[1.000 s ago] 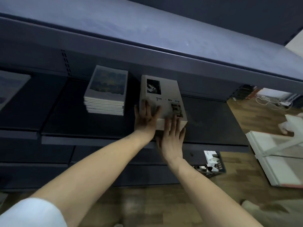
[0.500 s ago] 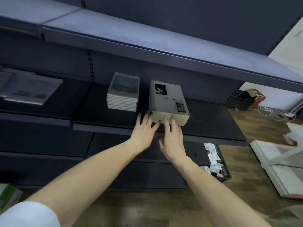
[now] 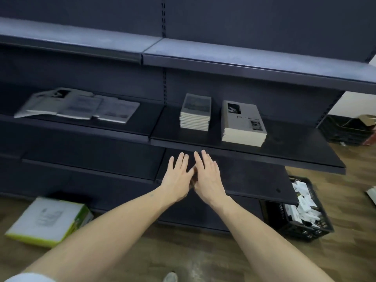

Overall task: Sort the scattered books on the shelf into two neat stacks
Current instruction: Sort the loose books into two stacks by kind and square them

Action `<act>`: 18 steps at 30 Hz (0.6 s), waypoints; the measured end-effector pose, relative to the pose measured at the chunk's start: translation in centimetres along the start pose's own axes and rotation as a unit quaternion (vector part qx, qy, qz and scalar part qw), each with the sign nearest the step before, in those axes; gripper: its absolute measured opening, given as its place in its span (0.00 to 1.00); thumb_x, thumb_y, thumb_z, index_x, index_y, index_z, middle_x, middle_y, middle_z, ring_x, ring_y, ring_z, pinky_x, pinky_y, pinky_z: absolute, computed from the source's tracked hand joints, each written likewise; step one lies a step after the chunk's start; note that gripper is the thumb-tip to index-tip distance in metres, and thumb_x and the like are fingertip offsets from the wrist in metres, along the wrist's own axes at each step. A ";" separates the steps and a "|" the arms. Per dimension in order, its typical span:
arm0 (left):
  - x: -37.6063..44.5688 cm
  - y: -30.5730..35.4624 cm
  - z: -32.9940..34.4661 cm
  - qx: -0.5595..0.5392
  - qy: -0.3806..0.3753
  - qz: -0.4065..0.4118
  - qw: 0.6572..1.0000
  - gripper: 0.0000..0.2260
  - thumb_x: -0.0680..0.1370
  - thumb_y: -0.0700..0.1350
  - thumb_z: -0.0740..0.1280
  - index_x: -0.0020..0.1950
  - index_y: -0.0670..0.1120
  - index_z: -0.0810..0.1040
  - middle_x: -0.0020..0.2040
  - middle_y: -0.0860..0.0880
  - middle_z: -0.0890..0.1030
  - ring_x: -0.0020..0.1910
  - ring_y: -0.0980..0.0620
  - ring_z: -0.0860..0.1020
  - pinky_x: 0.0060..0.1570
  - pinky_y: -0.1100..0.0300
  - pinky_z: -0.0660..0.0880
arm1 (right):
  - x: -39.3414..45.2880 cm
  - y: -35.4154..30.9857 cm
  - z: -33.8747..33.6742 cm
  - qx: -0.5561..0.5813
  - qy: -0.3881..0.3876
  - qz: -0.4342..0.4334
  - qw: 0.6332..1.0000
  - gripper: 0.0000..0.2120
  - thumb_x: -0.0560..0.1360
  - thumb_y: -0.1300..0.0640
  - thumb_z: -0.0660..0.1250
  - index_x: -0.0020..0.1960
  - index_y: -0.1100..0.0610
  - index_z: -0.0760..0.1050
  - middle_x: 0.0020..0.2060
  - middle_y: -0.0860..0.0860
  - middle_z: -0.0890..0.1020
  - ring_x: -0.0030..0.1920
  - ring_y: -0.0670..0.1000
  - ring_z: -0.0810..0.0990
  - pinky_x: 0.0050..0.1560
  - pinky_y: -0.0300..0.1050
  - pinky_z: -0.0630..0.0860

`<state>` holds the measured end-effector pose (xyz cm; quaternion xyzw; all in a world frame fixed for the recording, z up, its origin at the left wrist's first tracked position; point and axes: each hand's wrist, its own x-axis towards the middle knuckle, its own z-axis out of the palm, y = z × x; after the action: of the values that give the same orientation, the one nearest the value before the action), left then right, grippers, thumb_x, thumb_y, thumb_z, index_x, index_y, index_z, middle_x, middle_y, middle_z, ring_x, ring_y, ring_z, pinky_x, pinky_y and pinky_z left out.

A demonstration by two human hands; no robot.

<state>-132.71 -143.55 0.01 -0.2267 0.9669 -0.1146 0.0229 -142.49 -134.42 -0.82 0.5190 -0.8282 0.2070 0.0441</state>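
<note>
Two stacks of books stand on the dark middle shelf (image 3: 295, 151). The left stack (image 3: 195, 112) is small, with a dark picture on its top cover. To its right, the bigger stack (image 3: 242, 124) has a grey cover with black photos and pale page edges. My left hand (image 3: 176, 177) and my right hand (image 3: 208, 176) hover side by side below the shelf's front edge, fingers straight, holding nothing and apart from the books. On the shelf section to the left lie several loose grey books (image 3: 79, 105), spread out and overlapping.
An upper shelf (image 3: 244, 60) overhangs the books. Another shelf board (image 3: 254, 180) juts out below my hands. A black crate (image 3: 305, 212) of white items sits on the wooden floor at right, a white and green box (image 3: 47, 220) at left, and dark crates (image 3: 345, 129) at far right.
Both hands have let go of the right stack and drawn back below the shelf edge. The view has pulled back, showing the loose books on the left.
</note>
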 end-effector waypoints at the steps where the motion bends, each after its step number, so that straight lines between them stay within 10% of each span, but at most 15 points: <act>1: -0.7 -1.2 0.0 0.000 -0.002 -0.017 1.000 0.32 0.80 0.53 0.61 0.79 0.48 0.50 0.79 0.37 0.47 0.78 0.38 0.42 0.75 0.39 0.46 | 0.2 -1.1 0.1 0.009 0.003 -0.013 1.000 0.37 0.77 0.61 0.66 0.79 0.55 0.51 0.79 0.56 0.53 0.78 0.56 0.50 0.77 0.57 0.51; 18: -9.8 -22.0 2.4 -0.012 -0.015 -0.204 0.979 0.35 0.80 0.50 0.62 0.80 0.48 0.44 0.79 0.37 0.46 0.78 0.38 0.42 0.75 0.41 0.48 | 9.6 -21.7 6.8 0.025 -0.033 -0.155 0.987 0.34 0.76 0.60 0.64 0.79 0.55 0.54 0.78 0.56 0.55 0.78 0.54 0.54 0.76 0.55 0.54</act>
<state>-114.20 -158.86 2.72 -0.4215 0.9010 -0.1019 0.0103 -126.91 -153.31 2.21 0.6487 -0.7333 0.2005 0.0352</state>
